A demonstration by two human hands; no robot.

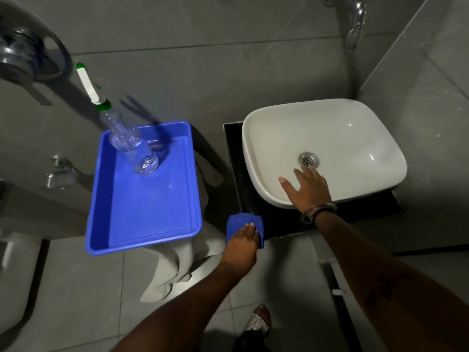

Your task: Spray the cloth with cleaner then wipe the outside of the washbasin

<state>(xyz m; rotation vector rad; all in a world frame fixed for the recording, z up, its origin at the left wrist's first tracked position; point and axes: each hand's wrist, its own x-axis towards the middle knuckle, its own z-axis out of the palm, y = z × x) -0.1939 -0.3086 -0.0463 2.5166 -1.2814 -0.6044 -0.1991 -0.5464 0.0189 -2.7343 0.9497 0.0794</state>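
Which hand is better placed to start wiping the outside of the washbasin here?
The left hand. It already presses the blue cloth against the dark counter beside the washbasin, near its front-left outer wall. The right hand lies flat and empty over the basin's front rim.

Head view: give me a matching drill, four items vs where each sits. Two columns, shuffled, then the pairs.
Items:
1. spray bottle
2. blue cloth
3. right hand
4. blue tray

Places:
A. under the left hand, at the dark counter's corner
B. over the washbasin, by its front rim
C. standing in the tray's far corner
D. left of the washbasin, on a draped stand

Pairs: 1-C, 2-A, 3-B, 4-D
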